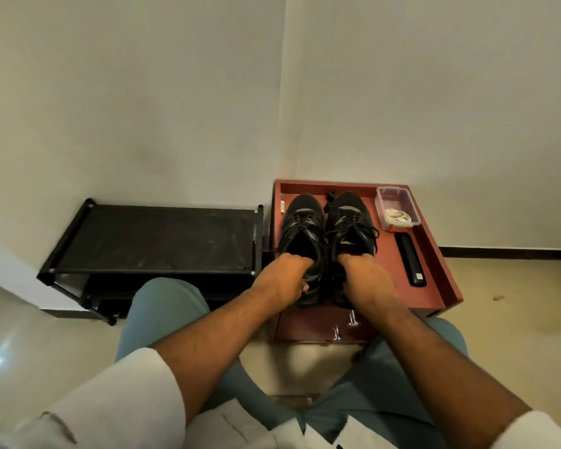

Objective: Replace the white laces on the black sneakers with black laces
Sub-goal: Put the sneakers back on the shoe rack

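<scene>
Two arms reach forward | left grip point(285, 277) clamped on left sneaker point(302, 228) heel | right grip point(363, 273) clamped on right sneaker point(350, 222) heel

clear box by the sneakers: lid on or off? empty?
Lid off, not empty: the clear box has an open top, with white laces coiled inside.

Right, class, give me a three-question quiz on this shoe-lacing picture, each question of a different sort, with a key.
1. True or false: both sneakers stand on the red tray-top cabinet.
2. What holds the removed white laces? A) the clear plastic box B) the black shoe rack C) the floor
3. What colour are the laces on the left sneaker and right sneaker?

Key: 1 true; 2 A; 3 black. The left hand and right hand each grip a sneaker's heel end.
</scene>
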